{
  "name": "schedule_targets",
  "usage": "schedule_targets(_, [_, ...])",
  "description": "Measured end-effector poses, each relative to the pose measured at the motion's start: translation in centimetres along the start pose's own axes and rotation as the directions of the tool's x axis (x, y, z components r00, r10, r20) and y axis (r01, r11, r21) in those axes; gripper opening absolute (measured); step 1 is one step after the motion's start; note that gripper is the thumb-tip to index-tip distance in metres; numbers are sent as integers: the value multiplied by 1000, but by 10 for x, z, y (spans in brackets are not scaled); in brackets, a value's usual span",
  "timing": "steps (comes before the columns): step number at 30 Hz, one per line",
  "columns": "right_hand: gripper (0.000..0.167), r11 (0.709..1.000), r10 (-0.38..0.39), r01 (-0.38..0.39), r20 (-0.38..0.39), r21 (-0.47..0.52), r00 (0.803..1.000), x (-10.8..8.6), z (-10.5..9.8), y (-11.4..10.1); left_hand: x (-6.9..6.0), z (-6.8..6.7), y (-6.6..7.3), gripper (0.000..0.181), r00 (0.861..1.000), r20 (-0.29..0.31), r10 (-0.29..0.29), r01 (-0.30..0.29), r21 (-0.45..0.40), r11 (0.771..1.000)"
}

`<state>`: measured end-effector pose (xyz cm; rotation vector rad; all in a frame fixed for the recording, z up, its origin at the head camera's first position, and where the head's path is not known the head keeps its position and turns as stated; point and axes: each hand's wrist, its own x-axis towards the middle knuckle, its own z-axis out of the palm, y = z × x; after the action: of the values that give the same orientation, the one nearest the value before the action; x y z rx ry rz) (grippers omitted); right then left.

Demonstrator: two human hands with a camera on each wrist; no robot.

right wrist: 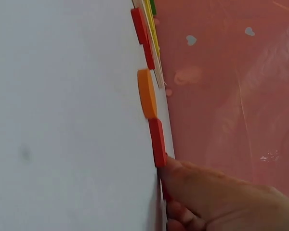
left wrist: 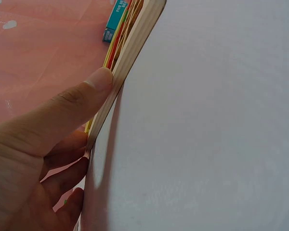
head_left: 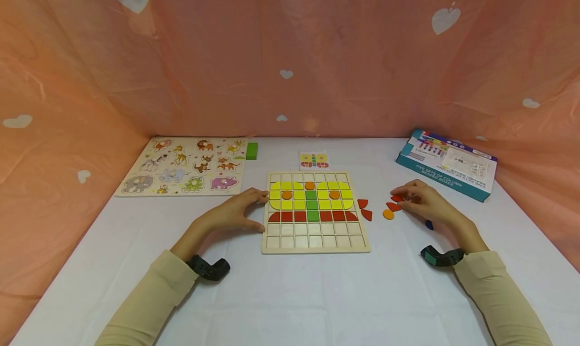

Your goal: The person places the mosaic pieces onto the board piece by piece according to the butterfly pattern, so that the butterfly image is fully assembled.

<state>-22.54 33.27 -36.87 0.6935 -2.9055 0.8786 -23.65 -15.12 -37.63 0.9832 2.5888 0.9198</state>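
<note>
In the head view, a wooden grid board [head_left: 315, 250] holds yellow, orange, green and red pieces in its upper rows. My left hand [head_left: 233, 212] rests against the board's left edge, thumb and fingertips spread along it. The left wrist view shows the thumb on the wooden rim [left wrist: 139, 36]. To the right of the board, my right hand [head_left: 423, 202] pinches a red piece [head_left: 396, 198] between thumb and fingers, low at the table. Another red piece [head_left: 393, 206] lies by the thumb, near an orange disc [head_left: 388, 214]. Two red pieces [head_left: 363, 203] lie beside the board.
A pattern card [head_left: 314, 160] lies behind the board. Back left are an animal peg puzzle [head_left: 151, 187] and a green block [head_left: 251, 151]. A teal box [head_left: 446, 164] sits back right. A dark blue piece [head_left: 429, 225] lies under the right wrist. Curtains enclose the table.
</note>
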Motion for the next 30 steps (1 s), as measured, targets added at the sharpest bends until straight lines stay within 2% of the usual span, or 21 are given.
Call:
schedule_targets(7, [21,997,-31,27,-61,-74,998,3,4,5,0,0,0,73,1000,-1,-2,2,-1,1000])
schedule_targets(11, [23,999,-4,2,-45,-36,999,2,2,1,0,0,0,73,1000,0,1,-1,2,1000])
schedule_targets(14, [25,1000,-14,14,-44,15,999,3,-1,-10,0,0,0,74,1000,1,3,-3,4,1000])
schedule_targets(17, [27,994,-81,86,-69,62,994,6,0,-27,0,0,0,74,1000,4,-2,2,2,1000])
schedule_targets(20, [30,978,-182,188,-78,85,980,10,5,-50,-1,0,1,74,1000,6,-5,5,2,1000])
schedule_targets(24, [31,956,-275,276,-20,95,961,12,18,-78,-1,0,2,74,1000,6,0,0,1,1000])
schedule_targets(30, [31,967,-250,240,133,81,959,14,38,-94,-1,0,2,75,1000,-5,-3,3,3,1000])
